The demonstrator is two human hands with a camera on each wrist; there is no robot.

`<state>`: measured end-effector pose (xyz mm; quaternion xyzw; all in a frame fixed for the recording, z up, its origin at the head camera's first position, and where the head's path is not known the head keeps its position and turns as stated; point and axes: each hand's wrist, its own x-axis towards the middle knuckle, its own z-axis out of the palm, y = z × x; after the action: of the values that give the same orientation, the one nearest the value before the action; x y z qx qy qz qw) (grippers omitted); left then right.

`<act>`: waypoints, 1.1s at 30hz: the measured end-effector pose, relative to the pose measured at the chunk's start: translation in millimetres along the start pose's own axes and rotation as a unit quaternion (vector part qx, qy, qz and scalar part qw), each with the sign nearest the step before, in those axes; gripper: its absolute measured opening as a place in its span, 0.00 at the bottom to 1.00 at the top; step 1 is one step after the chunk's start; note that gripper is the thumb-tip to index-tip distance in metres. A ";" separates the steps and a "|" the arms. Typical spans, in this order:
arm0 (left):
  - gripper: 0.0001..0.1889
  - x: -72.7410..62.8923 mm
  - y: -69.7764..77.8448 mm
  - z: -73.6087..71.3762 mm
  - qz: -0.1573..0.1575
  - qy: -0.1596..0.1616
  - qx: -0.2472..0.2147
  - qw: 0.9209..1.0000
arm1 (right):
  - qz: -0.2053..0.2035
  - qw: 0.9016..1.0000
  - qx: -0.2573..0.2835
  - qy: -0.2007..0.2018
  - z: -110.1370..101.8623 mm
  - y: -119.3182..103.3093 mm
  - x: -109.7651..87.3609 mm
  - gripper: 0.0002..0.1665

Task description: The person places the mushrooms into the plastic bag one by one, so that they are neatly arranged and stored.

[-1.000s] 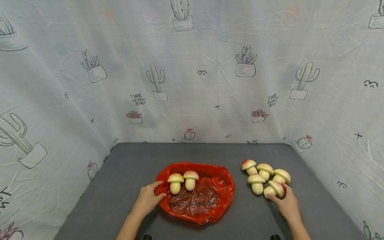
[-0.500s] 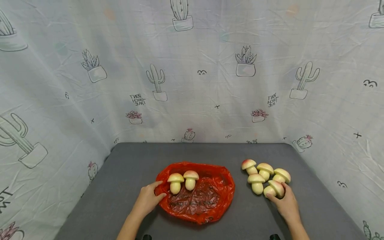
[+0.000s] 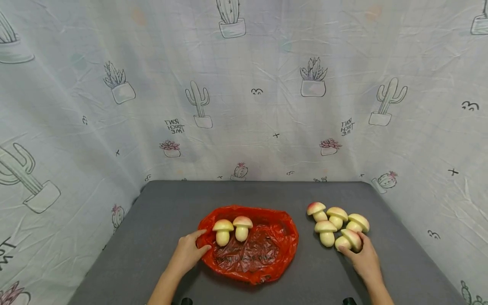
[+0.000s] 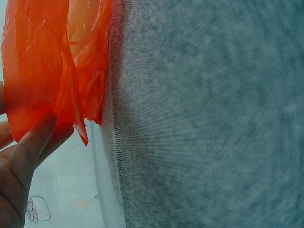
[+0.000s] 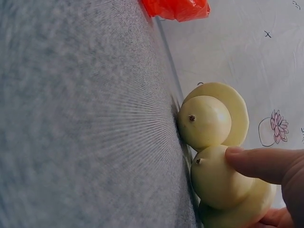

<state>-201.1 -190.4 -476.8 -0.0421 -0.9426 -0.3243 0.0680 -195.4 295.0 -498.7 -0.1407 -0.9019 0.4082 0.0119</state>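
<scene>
A red plastic bag (image 3: 263, 271) lies spread with its mouth up and its rim rolled into a ring. Two pale yellow mushrooms, one with a yellow cap (image 3: 223, 232) and one with a pinkish cap (image 3: 242, 228), lie inside at its back left. My left hand (image 3: 188, 250) holds the bag's left rim; the left wrist view shows its fingers (image 4: 35, 145) against the thin plastic. On the right, my right hand (image 3: 364, 258) grips the nearest mushroom (image 3: 348, 240) of a cluster, thumb (image 5: 259, 164) on its rounded stem. The other fingers are mostly hidden behind its cap.
Several more mushrooms lie close around the gripped one, including one to its left (image 3: 325, 233) and one behind it (image 3: 358, 223). The grey table (image 3: 167, 203) meets a pale cactus-print curtain (image 3: 267, 106) at the back and sides.
</scene>
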 end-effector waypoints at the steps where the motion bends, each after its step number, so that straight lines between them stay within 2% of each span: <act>1: 0.24 0.0 -0.1 -0.1 0.000 0.000 0.000 1.000 | -0.001 1.000 0.001 0.000 0.0 0.1 -0.3 0.62; 9: 0.24 -0.5 -0.6 -1.1 0.001 -0.004 0.003 1.000 | -0.004 1.000 0.023 0.006 -3.4 -3.5 -8.2 0.62; 17: 0.24 0.1 -1.8 -0.2 -0.007 -0.012 -0.004 1.000 | -0.029 0.999 0.041 0.017 -5.9 -12.5 -15.4 0.61; 23: 0.24 -0.3 -2.5 -0.7 -0.010 -0.012 -0.004 1.000 | -0.077 0.994 0.074 0.018 -4.6 -24.8 -19.4 0.57; 26: 0.24 -0.1 -2.9 -0.5 -0.009 -0.010 -0.003 1.000 | -0.106 0.989 0.106 0.011 -2.7 -32.7 -20.2 0.56; 33: 0.24 0.6 -3.3 1.3 -0.002 -0.006 -0.004 1.000 | -0.170 0.976 0.133 0.005 5.3 -49.4 -23.5 0.52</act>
<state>-202.3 -192.2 -479.7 -0.0423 -0.9418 -0.3276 0.0620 -185.6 253.9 -463.5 0.0151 -0.8503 0.5157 0.1046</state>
